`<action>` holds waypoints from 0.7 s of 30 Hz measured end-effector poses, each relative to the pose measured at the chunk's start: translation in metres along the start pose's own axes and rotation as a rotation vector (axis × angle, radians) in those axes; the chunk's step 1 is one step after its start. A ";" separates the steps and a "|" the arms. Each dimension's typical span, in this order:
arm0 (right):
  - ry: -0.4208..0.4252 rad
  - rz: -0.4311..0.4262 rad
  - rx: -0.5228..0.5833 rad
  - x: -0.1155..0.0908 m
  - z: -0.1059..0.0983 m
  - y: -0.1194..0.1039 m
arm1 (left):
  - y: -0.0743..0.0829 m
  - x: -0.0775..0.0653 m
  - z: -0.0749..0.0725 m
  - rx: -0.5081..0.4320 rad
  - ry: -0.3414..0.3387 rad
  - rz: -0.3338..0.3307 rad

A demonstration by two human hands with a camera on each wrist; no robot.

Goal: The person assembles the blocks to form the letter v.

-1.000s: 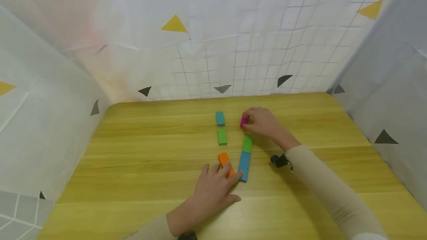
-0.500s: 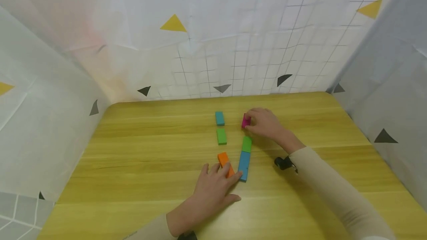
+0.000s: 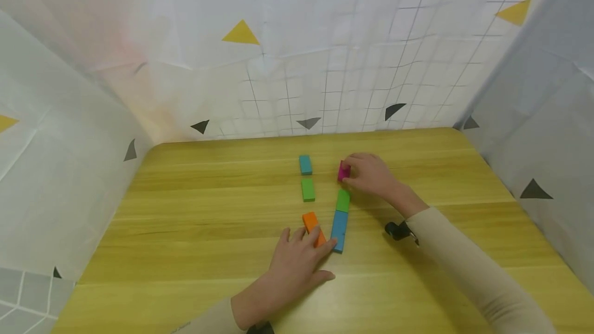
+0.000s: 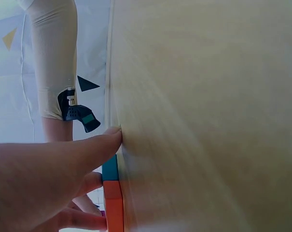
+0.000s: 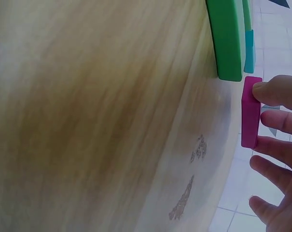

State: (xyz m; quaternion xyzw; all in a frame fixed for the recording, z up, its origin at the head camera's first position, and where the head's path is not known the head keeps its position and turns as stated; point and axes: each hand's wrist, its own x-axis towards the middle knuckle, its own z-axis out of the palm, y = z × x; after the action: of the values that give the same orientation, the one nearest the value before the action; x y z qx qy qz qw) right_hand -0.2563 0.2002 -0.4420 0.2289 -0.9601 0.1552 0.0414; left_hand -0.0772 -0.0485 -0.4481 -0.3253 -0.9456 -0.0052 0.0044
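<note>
Where visible, a plain magenta block (image 5: 250, 118)

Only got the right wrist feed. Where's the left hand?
Observer: In the head view, the left hand is over the near part of the orange block.

Operator: Copy, none of that on my feed. What's at the near end of the green block, the one closest to the magenta block?

Observer: A blue block, end to end with it.

Operator: Left thumb on any block?

Observer: No, it points off to the right, clear of the blocks.
</note>
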 end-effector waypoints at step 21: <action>-0.002 0.010 0.014 -0.011 0.005 0.002 | 0.000 0.000 0.003 0.034 0.033 0.016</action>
State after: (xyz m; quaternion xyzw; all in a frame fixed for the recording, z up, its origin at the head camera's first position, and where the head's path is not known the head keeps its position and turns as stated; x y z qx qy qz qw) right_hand -0.2470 0.2049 -0.4486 0.2244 -0.9602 0.1619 0.0380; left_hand -0.0772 -0.0484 -0.4514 -0.3324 -0.9428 0.0053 0.0257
